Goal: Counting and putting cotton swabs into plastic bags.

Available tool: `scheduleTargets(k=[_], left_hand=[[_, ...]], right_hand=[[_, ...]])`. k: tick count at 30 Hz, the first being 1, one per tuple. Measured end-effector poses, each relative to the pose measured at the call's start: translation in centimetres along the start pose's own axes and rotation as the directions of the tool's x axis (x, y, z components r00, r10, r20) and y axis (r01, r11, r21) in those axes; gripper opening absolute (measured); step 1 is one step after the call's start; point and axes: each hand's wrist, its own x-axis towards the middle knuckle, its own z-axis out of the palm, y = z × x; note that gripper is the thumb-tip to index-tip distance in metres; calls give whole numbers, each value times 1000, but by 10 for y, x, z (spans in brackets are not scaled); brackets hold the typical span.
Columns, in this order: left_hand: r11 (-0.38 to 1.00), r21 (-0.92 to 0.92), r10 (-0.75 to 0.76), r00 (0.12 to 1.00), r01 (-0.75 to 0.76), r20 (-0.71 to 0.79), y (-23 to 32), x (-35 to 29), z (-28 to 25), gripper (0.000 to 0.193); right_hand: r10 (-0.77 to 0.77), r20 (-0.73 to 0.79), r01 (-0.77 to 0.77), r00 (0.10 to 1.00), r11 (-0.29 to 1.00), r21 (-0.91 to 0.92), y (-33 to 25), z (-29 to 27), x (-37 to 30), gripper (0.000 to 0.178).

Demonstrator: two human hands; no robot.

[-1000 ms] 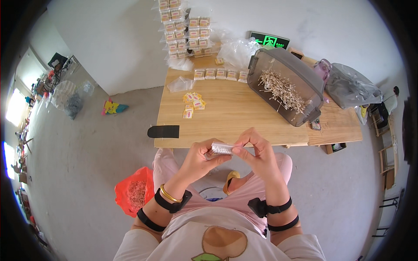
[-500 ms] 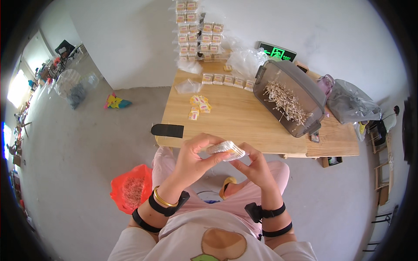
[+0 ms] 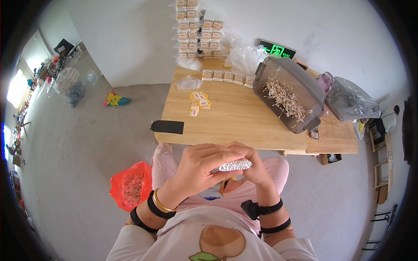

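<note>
A pack of cotton swabs (image 3: 235, 165) sits between my two hands over my lap, just off the table's front edge. Its white cotton tips face me in a dense cluster. My left hand (image 3: 201, 168) wraps the pack from the left, fingers across its top and thumb below. From the right, my right hand (image 3: 255, 168) closes round the other end. Yellow-and-white printed cards (image 3: 199, 103) lie in a loose heap on the wooden table (image 3: 226, 126). Beyond them, several finished-looking swab packs (image 3: 227, 76) stand in a row.
A grey plastic bin (image 3: 285, 98) with loose cotton swabs lies tilted on the right. Bagged packs (image 3: 187, 35) are stacked at the back. A black strap (image 3: 167, 127) overhangs the left edge. On the floor, a red bag (image 3: 131, 186) holds loose sticks.
The pack has tipped so that its swab tips now face me, and has come slightly nearer. My left fingers have moved over its top; my right hand has closed round its side.
</note>
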Motion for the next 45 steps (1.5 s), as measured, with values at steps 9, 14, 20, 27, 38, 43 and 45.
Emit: scheduleTargets(k=[9,14,20,27,38,43,45], left_hand=[[931,-160,-342,936,327,-77,9,-1,-17,11],[827,-329,-527,832,456,-174,-10,-3,0,15],[624,-640,-639,764,448,-88,-56,-27,30,24],[343,-792,-743,662,505,101,-45,-16,29,35],[282,-823,-756,642,494,126,-60,-20,44,33],[243,-773,-754,615,586,230,-89,-28,49,42],[202,-716,-728,592,668,346,-95,-26,55,48]], right_hand=[[96,7,-96,995,989,117,-7,-3,-7,18],[56,-345,-22,937,994,103,7,4,0,29],[12,-541,-29,841,999,-23,-1,27,19,33],[-219,-548,-45,807,903,-426,-2,38,38,34],[258,-680,-123,686,963,242,8,44,50,32],[152,-595,-135,789,988,74,26,38,47,34],[142,-625,-113,768,990,87,40,25,50,35]])
